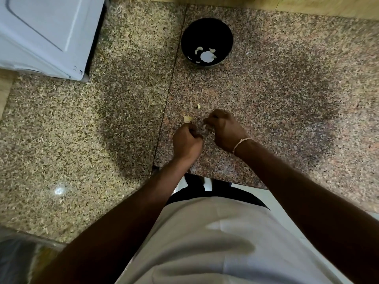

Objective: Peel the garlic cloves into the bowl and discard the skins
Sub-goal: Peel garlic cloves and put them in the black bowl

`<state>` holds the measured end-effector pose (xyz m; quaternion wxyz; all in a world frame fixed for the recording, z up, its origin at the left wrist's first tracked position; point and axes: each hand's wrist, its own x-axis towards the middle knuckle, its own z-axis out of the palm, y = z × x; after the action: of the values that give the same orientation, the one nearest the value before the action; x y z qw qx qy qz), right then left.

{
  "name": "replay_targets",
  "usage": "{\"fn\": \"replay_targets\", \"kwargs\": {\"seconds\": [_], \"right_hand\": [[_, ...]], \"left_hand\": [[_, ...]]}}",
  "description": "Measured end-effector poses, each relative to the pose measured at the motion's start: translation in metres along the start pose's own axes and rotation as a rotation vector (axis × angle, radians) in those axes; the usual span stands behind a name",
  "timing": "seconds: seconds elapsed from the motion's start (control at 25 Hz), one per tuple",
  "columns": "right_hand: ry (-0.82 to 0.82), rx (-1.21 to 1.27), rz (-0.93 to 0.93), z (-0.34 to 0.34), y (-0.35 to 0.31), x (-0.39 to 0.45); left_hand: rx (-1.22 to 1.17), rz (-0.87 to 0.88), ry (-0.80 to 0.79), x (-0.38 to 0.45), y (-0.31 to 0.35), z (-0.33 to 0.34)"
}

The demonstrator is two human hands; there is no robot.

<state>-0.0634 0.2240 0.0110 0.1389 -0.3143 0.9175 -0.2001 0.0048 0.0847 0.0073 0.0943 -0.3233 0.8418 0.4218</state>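
Speckled granite countertop [287,89] runs out in front of me, pinkish-brown on the right slab and more tan on the left, with a dark seam between the two. At the far side of the right slab sits my black bowl [226,31], and at its bottom lie a few pale, peeled garlic cloves [205,54], small curved white pieces grouped near the front wall. A white appliance [45,33] fills the far left corner.

Both my hands work close together near the front edge, well apart from the bowl. My left hand [187,140] is curled into a loose fist, fingertips tucked in toward the right one. My right hand [224,130] is curled too, knuckles up, and between its fingertips and those of my left shows a small whitish bit, the garlic clove [204,126] I am pinching; most of it is hidden by my fingers, so I cannot tell which hand holds it more firmly. A thin pale bracelet [242,142] circles my right wrist.

Just beyond my left hand lies a yellowish scrap of skin [187,119] on the stone, and a smaller fleck [198,106] lies a little farther out, toward the bowl.
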Motion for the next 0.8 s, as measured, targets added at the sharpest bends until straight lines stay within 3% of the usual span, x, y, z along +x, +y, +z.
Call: {"fn": "replay_targets", "kwargs": {"seconds": [0.24,0.36,0.52,0.8], "right_hand": [[0.155,0.015,0.264,-0.002,0.003,-0.027],[0.194,0.08,0.343,0.005,-0.005,-0.039],[0.246,0.154,0.361,0.014,-0.019,-0.031],[0.281,0.204,0.361,0.007,-0.012,-0.021]], "left_hand": [[0.014,0.108,-0.023,-0.003,0.019,0.019],[-0.062,0.059,-0.05,-0.006,0.011,0.017],[-0.14,-0.05,-0.057,-0.012,-0.003,0.005],[-0.139,-0.051,-0.043,-0.015,-0.003,-0.004]]}}
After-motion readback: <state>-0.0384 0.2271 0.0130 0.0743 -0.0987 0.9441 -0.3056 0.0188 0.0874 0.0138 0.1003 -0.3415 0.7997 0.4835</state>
